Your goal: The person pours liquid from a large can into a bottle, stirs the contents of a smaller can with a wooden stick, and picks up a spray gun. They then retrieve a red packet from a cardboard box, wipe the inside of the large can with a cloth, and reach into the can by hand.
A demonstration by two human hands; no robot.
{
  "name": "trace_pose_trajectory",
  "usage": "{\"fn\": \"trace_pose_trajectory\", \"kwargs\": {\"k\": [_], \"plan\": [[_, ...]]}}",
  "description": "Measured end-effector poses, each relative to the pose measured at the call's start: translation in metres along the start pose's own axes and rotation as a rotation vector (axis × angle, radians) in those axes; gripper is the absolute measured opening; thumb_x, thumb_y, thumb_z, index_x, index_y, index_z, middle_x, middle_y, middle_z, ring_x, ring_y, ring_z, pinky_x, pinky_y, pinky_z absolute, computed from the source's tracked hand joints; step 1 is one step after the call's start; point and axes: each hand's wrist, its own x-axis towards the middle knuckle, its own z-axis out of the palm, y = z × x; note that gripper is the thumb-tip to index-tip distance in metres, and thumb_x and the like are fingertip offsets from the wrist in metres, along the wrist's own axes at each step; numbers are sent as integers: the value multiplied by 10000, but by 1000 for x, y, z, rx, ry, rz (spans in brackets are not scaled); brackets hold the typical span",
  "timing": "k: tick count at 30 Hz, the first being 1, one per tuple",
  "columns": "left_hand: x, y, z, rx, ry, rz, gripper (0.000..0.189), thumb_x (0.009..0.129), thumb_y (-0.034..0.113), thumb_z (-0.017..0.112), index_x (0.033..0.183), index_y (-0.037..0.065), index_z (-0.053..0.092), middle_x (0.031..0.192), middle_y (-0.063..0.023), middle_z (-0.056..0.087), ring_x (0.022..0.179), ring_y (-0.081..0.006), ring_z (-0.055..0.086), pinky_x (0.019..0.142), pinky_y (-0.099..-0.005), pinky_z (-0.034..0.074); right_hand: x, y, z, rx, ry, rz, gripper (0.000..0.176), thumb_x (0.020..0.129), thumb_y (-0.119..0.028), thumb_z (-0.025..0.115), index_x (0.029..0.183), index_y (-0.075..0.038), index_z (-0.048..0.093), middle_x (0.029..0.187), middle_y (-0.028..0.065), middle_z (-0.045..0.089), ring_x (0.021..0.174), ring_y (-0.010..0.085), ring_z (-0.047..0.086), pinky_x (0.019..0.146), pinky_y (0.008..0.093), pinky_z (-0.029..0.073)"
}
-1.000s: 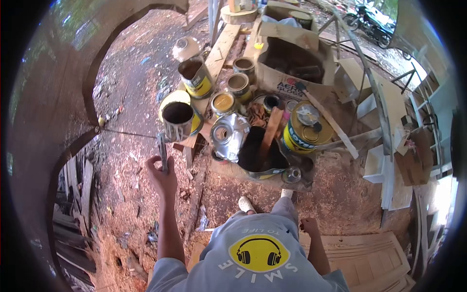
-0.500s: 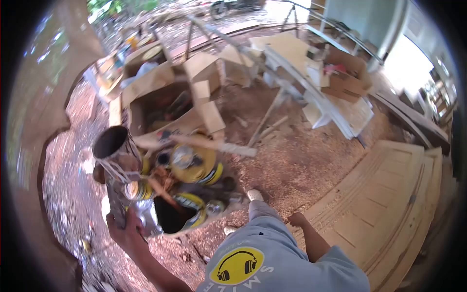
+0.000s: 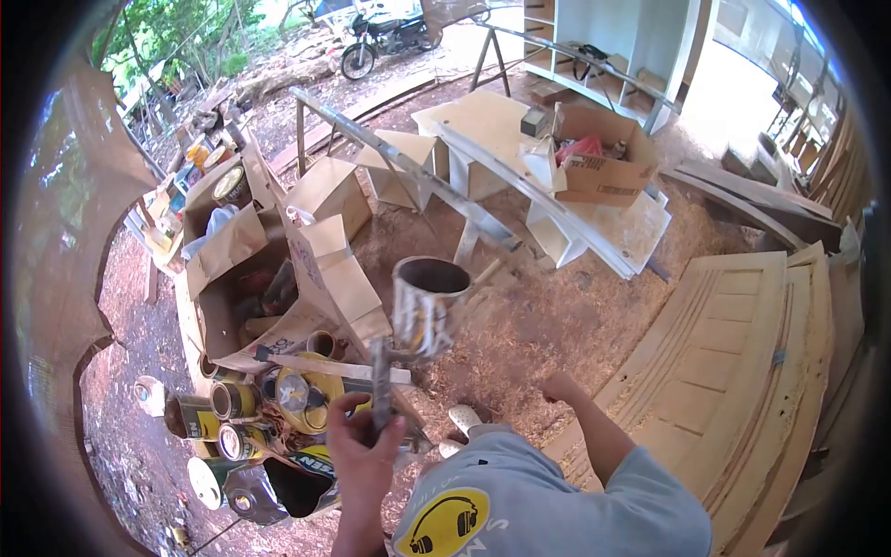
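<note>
My left hand [image 3: 364, 450] is closed around a dark, stick-like handle [image 3: 380, 385]. At its upper end is a paint-smeared can [image 3: 429, 311], raised upright with its open mouth toward me; how handle and can join is blurred. Below and left of this hand stand several paint tins, among them a yellow-lidded tin [image 3: 306, 401] and a dark open container [image 3: 302, 487]. A flat wooden stick [image 3: 348, 369] lies across the tins. My right hand [image 3: 560, 387] hangs beside my body with curled fingers and nothing visible in it, left of the wooden door panels [image 3: 705, 343].
An open cardboard box [image 3: 223, 278] stands left, beside more cartons. A metal trestle [image 3: 408, 172] and white boards [image 3: 548, 204] cross the middle. Another box [image 3: 599, 172] sits on a board at the right. A motorcycle [image 3: 380, 42] is parked behind. Sawdust covers the floor.
My left hand has carried the can from above the tins rightward, in front of my body. The view has turned left, and my right hand stays low with curled fingers.
</note>
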Motion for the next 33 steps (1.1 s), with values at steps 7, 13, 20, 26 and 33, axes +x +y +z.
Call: {"fn": "trace_pose_trajectory", "kwargs": {"k": [7,13,20,26,33], "plan": [[2,-24,45,280,-167,333,513,786,-6,702,1215,47,427,915,-92,625,810,-165,613,718,-288,496,-118,-155,-39,548,-45,-474,376,902,-329,629,707,-14,692,663,43,643,594,125,560,587,298,458],[1,-38,73,397,-248,291,506,791,114,738,1216,53,468,935,-149,647,876,-302,659,757,-396,523,-202,-230,-56,964,70,-794,261,973,-240,542,979,15,599,748,51,599,644,97,550,548,288,438],[36,-56,137,528,-200,551,471,824,189,718,1218,72,487,965,-172,639,841,-372,647,716,-458,511,-166,-254,-141,551,146,-632,263,908,-265,641,955,-8,610,666,39,575,544,150,549,517,331,437],[102,-39,203,969,-134,623,409,837,199,646,1229,154,538,1138,-97,598,940,-315,629,758,-426,516,-94,-256,-215,-223,377,-1101,190,847,-194,660,814,-16,602,680,176,608,599,398,587,573,476,458],[139,-9,242,1445,-289,906,386,808,185,608,1185,112,561,1122,-62,580,947,-274,655,681,-360,564,-46,-268,-271,-352,85,-1369,151,812,-171,674,800,-42,596,667,146,630,586,363,618,549,461,482]]}}
